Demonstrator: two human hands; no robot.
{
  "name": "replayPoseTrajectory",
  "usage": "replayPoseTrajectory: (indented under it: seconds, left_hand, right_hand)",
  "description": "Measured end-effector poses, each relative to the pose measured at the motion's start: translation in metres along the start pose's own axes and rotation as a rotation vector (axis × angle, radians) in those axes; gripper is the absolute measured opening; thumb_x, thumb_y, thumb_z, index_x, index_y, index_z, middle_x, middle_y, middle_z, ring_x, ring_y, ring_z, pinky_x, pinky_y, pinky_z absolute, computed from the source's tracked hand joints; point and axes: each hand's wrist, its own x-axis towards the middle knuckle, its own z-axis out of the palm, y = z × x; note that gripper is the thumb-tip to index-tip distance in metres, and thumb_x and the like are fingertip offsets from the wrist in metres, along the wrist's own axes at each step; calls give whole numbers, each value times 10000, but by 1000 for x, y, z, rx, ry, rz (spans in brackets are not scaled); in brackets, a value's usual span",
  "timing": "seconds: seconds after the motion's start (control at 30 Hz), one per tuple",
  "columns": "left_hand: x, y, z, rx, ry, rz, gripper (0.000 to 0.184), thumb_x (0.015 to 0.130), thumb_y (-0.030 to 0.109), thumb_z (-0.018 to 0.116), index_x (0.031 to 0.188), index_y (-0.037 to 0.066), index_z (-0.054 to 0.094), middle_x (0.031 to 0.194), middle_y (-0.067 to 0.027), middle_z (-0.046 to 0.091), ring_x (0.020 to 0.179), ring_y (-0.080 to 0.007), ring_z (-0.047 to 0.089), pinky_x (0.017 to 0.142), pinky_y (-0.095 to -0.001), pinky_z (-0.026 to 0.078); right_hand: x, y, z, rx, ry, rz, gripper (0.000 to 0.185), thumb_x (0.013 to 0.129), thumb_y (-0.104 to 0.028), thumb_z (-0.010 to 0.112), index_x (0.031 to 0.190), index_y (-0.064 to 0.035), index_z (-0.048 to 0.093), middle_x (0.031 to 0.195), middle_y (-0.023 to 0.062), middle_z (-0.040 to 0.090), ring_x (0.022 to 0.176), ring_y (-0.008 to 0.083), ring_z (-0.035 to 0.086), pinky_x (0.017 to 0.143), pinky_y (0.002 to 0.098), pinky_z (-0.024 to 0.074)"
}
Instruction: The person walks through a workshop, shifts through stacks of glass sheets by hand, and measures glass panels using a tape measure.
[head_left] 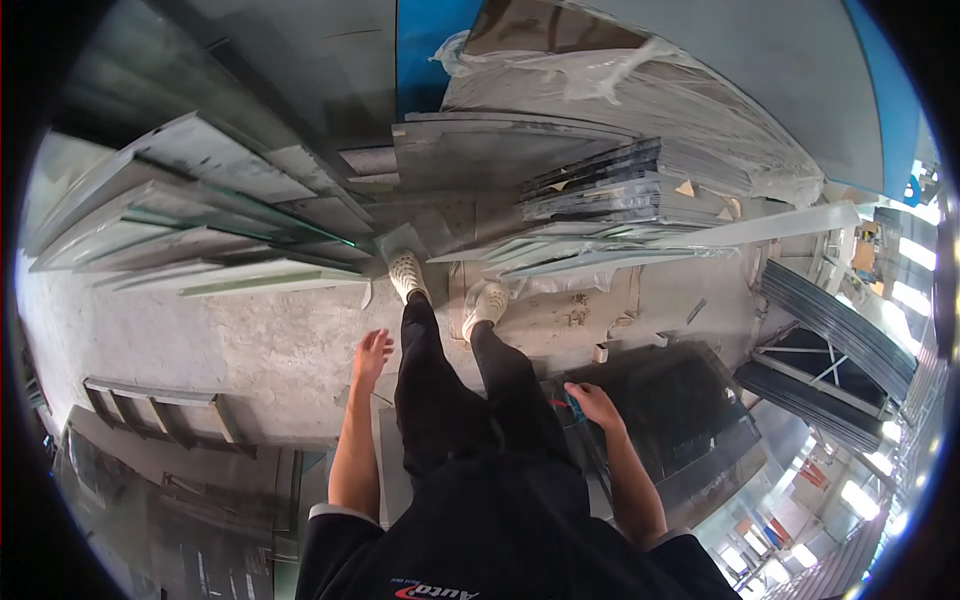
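My left hand point(372, 356) hangs beside my left leg with its fingers loosely bent and apart, and nothing shows in it. Out to the right, my right hand point(594, 403) is closed around a small teal and red handled tool point(574, 406); its exact kind is mostly hidden by the fingers. A large dark sheet point(670, 410) lies just beyond that hand. Ahead of my feet stand leaning glass sheets point(590, 250), nearest to my right shoe point(487, 303). My left shoe point(405, 275) is set farther forward, between two groups of sheets.
More panes point(240, 240) lean in rows at the left, their edges reaching the walkway. A thick stack point(600, 185) and plastic-wrapped sheets point(620, 90) stand ahead. A low wooden frame point(160, 410) lies on the concrete floor point(250, 345). Dark strips point(840, 330) rest on a metal rack at right.
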Motion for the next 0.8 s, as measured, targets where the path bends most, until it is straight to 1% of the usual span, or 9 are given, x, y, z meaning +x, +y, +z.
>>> replayPoseTrajectory:
  seconds: [0.2, 0.27, 0.37, 0.53, 0.6, 0.67, 0.73, 0.77, 0.8]
  left_hand:
    - [11, -62, -71, 22, 63, -185, 395, 940, 436, 570, 1149, 105, 625, 969, -42, 678, 816, -136, 635, 687, -295, 464]
    - [8, -72, -85, 68, 76, -240, 397, 944, 436, 563, 1149, 102, 623, 968, -46, 675, 813, -137, 635, 688, -296, 463]
    - [5, -78, -95, 69, 100, -263, 382, 953, 406, 546, 1090, 58, 623, 915, -52, 673, 779, -141, 639, 654, -294, 466]
    - [10, -58, -84, 43, 97, -280, 365, 949, 401, 568, 1077, 65, 631, 900, -42, 665, 783, -134, 626, 668, -288, 463]
    - [13, -47, -75, 28, 99, -220, 352, 952, 399, 571, 1052, 68, 639, 901, -29, 661, 790, -116, 617, 676, -280, 461]
    - [15, -33, -68, 99, 93, -173, 314, 948, 348, 585, 1039, 53, 641, 907, -66, 671, 795, -162, 638, 683, -308, 482]
    - [15, -18, -63, 757, 48, 290, 274, 927, 280, 609, 1049, 36, 639, 923, -128, 672, 803, -236, 655, 706, -352, 502]
    - [15, -7, -59, 721, 19, 250, 260, 907, 227, 623, 1065, 21, 630, 940, -172, 661, 812, -296, 656, 726, -385, 510]
    - [16, 2, -56, 720, 23, 245, 260, 907, 227, 623, 1065, 21, 630, 940, -172, 661, 812, -296, 656, 726, -385, 510]
  right_hand:
    - [23, -76, 46, 114, -103, -34, 458, 905, -456, 611, 1074, -37, 683, 987, 134, 705, 951, 203, 662, 833, 311, 483]
    - [28, -102, 53, 98, -124, -11, 522, 879, -523, 609, 1106, -57, 672, 1071, 192, 678, 1069, 344, 630, 886, 372, 483]
    - [52, -105, 70, 38, -156, 10, 546, 879, -546, 594, 1138, -70, 658, 1102, 189, 670, 1100, 348, 617, 908, 380, 479]
    - [79, -109, 82, 31, -171, 91, 586, 873, -581, 582, 1137, -63, 656, 1109, 192, 670, 1116, 361, 608, 908, 403, 483]
    - [91, -97, 92, -54, -66, 13, 505, 891, -515, 609, 1100, -58, 661, 1007, 161, 686, 978, 264, 660, 845, 338, 489]
    - [96, -94, 96, -83, -50, 20, 497, 898, -508, 602, 1099, -57, 654, 1004, 158, 686, 957, 264, 661, 837, 340, 490]
    - [103, -91, 101, 56, -3, 32, 474, 905, -486, 609, 1098, -55, 653, 984, 137, 694, 923, 236, 663, 822, 331, 492]
    - [106, -96, 101, 51, -9, 30, 474, 905, -486, 609, 1098, -55, 653, 984, 137, 694, 923, 236, 663, 822, 331, 492]
    - [107, -102, 100, 138, -41, 44, 463, 907, -477, 614, 1091, -53, 654, 970, 128, 697, 909, 216, 661, 814, 326, 492]
